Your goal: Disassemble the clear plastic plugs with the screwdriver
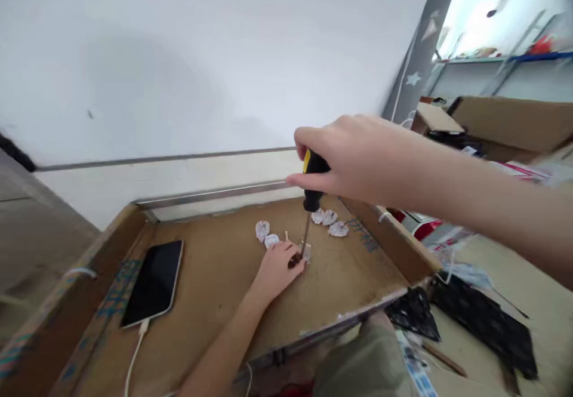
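Observation:
My right hand [333, 155] is closed around the black and yellow handle of a screwdriver [312, 199], held nearly upright. Its metal shaft runs down to a small pale piece [307, 253] on the cardboard. My left hand [280, 265] rests on the cardboard, fingers curled at that piece beside the screwdriver tip; part of what it pinches is hidden. Close by on the left lie two whitish round pieces [262, 230] with thin prongs or wires. Several similar whitish pieces [338, 228] sit to the right, behind the shaft.
A cardboard-lined tray [215, 289] with raised sides forms the work surface. On its left lies a phone [154, 283] with a white cable [134, 355] plugged in. A white wall [201, 74] rises behind. Black parts [483, 313] and a cardboard box [510, 122] are at the right.

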### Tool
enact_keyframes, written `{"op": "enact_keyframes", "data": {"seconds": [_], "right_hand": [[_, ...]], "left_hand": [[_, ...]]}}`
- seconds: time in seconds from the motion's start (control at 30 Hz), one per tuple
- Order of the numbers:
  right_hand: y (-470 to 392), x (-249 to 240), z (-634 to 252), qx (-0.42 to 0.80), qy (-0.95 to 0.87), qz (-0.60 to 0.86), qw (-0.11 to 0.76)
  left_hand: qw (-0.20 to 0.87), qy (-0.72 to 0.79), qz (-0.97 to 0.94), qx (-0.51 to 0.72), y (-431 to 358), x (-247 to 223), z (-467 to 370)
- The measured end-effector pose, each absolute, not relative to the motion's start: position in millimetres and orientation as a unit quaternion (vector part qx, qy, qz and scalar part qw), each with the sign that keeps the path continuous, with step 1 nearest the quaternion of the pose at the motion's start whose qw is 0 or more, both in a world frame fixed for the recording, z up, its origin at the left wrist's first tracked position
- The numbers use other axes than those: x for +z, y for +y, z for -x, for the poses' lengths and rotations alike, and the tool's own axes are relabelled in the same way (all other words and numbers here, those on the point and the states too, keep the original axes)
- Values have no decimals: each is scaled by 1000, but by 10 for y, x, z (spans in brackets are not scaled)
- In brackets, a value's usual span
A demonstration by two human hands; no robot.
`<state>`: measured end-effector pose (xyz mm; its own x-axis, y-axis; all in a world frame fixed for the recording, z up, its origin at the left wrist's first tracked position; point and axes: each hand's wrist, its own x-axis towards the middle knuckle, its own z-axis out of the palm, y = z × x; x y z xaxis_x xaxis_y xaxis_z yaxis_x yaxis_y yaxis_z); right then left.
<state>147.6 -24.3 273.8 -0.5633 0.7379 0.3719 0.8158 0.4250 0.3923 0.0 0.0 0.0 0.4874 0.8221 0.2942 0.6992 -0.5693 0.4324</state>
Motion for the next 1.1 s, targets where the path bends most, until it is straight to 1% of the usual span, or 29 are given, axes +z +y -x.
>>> {"op": "enact_keyframes", "data": {"seconds": [0.07,0.13,0.2,0.23,0.27,0.4,0.43,0.5,0.6,0.67,0.77,0.8,0.83,0.9,0.93,0.97,1.03,1.1], "right_hand": [[-192,2748,-1490,-238,-864,437,80],[-140,2777,-1520,-188,-890,409,71],[-101,2818,-1553,-102,-927,360,35],[-94,2833,-1562,-78,-932,354,20],[-95,2841,-1563,-78,-929,362,14],[-132,2813,-1526,-215,-870,438,63],[-129,2809,-1526,-226,-868,438,70],[-99,2821,-1547,-188,-892,408,52],[-41,2859,-1573,-104,-920,377,-17],[-34,2860,-1548,-135,-897,420,-16],[-59,2843,-1491,-226,-857,461,46],[-64,2846,-1484,-220,-864,450,54],[-63,2857,-1485,-188,-882,430,47],[-52,2891,-1500,-91,-916,391,1],[-47,2904,-1506,-60,-921,385,-23],[-46,2908,-1505,-55,-918,392,-34],[-53,2888,-1486,-121,-895,429,-12],[-62,2846,-1467,-207,-862,461,37]], "left_hand": [[121,445,-854,240,18,-36,29],[114,443,-855,243,31,-61,47],[109,441,-855,250,37,-70,48],[107,439,-855,254,38,-69,42],[106,437,-856,257,39,-67,34],[102,437,-856,257,48,-60,-7],[101,437,-856,256,51,-61,-15],[97,438,-857,254,56,-69,-24],[92,437,-858,253,61,-82,-25],[88,436,-859,253,64,-88,-21],[84,435,-860,252,69,-92,-14],[84,434,-860,253,69,-92,-13],[85,434,-860,254,70,-91,-12],[87,435,-859,257,68,-88,-13],[87,435,-858,257,67,-87,-14],[87,435,-858,257,66,-86,-16],[85,436,-858,256,66,-85,-17],[84,436,-859,255,66,-83,-17]]}}
